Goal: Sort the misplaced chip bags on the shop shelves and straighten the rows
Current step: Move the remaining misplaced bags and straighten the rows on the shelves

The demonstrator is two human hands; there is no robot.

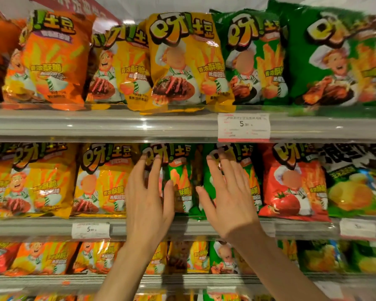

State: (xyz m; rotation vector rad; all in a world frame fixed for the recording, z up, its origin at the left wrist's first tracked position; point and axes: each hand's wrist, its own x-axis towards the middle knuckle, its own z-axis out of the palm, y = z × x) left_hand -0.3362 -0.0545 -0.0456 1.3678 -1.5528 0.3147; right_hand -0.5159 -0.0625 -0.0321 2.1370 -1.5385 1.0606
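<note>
Two green chip bags stand side by side in the middle of the second shelf. My left hand [149,196] lies flat with straight fingers on the left green bag [180,181]. My right hand [228,196] lies flat, fingers spread, on the right green bag [251,185]. A dark gap shows between the two bags. Yellow bags [102,181] stand to the left of them and a red tomato bag [291,183] to the right. Neither hand grips anything.
The top shelf holds an orange bag [52,59], yellow bags [182,61] and green bags [334,57]. A white price tag [243,127] hangs on the top shelf edge, another price tag [90,230] below. Lower shelves hold mixed bags [193,257].
</note>
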